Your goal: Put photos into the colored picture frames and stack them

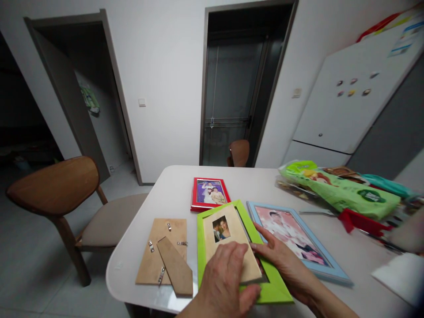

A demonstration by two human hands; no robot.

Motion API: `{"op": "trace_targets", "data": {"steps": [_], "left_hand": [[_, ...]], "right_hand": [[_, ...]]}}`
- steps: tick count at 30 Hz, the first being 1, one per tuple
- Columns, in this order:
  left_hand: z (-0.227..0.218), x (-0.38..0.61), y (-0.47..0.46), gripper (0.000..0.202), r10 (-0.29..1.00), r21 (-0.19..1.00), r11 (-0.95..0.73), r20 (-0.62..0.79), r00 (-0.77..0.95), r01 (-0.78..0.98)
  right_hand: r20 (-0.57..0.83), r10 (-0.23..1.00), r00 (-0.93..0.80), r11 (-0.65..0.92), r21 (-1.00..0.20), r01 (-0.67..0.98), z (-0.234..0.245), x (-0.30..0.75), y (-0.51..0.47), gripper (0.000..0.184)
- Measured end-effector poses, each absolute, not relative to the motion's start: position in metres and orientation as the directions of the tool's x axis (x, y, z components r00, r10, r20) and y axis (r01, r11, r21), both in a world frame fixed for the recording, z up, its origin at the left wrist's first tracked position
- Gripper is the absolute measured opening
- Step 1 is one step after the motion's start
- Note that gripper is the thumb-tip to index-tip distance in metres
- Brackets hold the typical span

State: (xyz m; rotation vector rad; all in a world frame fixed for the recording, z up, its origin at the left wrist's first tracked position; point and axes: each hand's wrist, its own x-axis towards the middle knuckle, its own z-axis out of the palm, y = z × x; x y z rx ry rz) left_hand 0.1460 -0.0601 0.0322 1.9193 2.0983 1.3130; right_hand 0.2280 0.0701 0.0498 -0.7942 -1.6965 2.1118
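A lime-green picture frame (278, 282) rests at the table's near side. A cream board (215, 260) with a small photo (221, 229) of two people lies within its border, slightly askew. My left hand (225, 276) is closed over the board's lower part, fingers bent at its right edge, thumb out over the green border. At the frame's right side, my right hand (278, 251) grips the edge, its fingers reaching over the border and touching the inner opening. Just left lies a brown backing board (149, 265) with metal clips and a fold-out stand (177, 269).
A red-framed photo (210, 194) lies farther back; a blue-framed picture (298, 238) lies to the right. Green packaging (351, 190), a red-handled tool (361, 223) and white tissue (400, 274) crowd the right side. A wooden chair (56, 190) stands left of the table (258, 181).
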Motion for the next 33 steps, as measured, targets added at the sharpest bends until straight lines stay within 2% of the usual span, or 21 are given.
{"op": "trace_targets", "data": {"steps": [5,8,10,12,15,19,22,26,29,31,33], "left_hand": [[0.032,0.139,-0.071,0.066,0.805,0.548,-0.098,0.534,-0.257,0.831],[0.029,0.129,-0.084,0.065,0.745,0.596,-0.035,0.55,-0.376,0.802],[0.025,0.116,-0.097,0.059,0.646,0.677,0.083,0.522,-0.557,0.731],[0.02,0.101,-0.111,0.055,0.531,0.78,0.178,0.437,-0.726,0.6],[0.011,0.083,-0.131,0.049,0.472,0.869,0.237,0.287,-0.834,0.434],[-0.001,0.077,-0.147,0.043,0.514,0.892,0.284,0.167,-0.841,0.351],[-0.004,0.077,-0.153,0.04,0.543,0.815,0.406,0.149,-0.826,0.414],[-0.004,0.074,-0.156,0.04,0.624,0.631,0.492,0.225,-0.749,0.6],[-0.003,0.075,-0.154,0.04,0.655,0.496,0.532,0.274,-0.704,0.687],[-0.002,0.079,-0.148,0.043,0.686,0.448,0.512,0.3,-0.662,0.733],[-0.001,0.086,-0.14,0.048,0.741,0.436,0.453,0.303,-0.6,0.778]], "right_hand": [[-0.185,0.578,-0.795,-0.093,-0.982,0.161,0.038,0.223,0.076,0.083],[-0.154,0.634,-0.758,0.159,-0.933,0.322,0.024,0.222,0.086,0.078],[-0.066,0.681,-0.73,0.398,-0.802,0.444,0.013,0.222,0.093,0.071],[0.037,0.691,-0.722,0.577,-0.63,0.52,0.004,0.223,0.098,0.064],[0.084,0.661,-0.745,0.688,-0.463,0.558,-0.006,0.224,0.102,0.059],[0.085,0.625,-0.776,0.75,-0.338,0.568,-0.011,0.223,0.102,0.051],[0.096,0.598,-0.796,0.781,-0.292,0.552,-0.014,0.223,0.102,0.046],[0.103,0.584,-0.805,0.799,-0.25,0.547,-0.011,0.226,0.099,0.038],[0.206,0.579,-0.789,0.811,-0.25,0.53,-0.002,0.224,0.09,0.034],[0.288,0.561,-0.776,0.817,-0.341,0.465,0.003,0.216,0.081,0.036],[0.269,0.577,-0.771,0.753,-0.541,0.375,0.005,0.201,0.07,0.04]]}}
